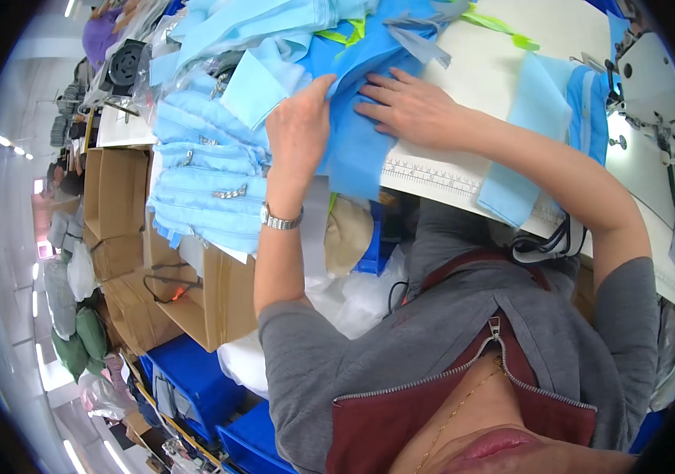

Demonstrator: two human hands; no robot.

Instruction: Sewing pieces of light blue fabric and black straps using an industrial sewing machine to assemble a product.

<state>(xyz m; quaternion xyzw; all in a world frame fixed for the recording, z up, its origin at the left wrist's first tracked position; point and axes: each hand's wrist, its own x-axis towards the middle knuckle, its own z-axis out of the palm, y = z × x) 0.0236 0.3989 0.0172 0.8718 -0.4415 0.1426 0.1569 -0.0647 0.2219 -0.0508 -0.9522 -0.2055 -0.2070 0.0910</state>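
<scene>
My left hand (300,130) pinches the edge of a bright blue fabric piece (353,146) between thumb and fingers. On the right side of that piece, my right hand (412,109) lies flat with its fingers spread. The lower end of the fabric hangs over the front edge of the white worktable (503,110). Just left of my left hand is a folded light blue fabric piece (258,88). Beneath it sits a stack of light blue zippered pieces (207,193), with metal zipper pulls showing.
A sewing machine (649,87) stands at the right, beside a light blue panel (523,146). A printed ruler (432,175) runs along the table's front edge. More light blue fabric (251,28) is heaped at the back. Cardboard boxes (231,296) and blue bins (187,379) stand at the left.
</scene>
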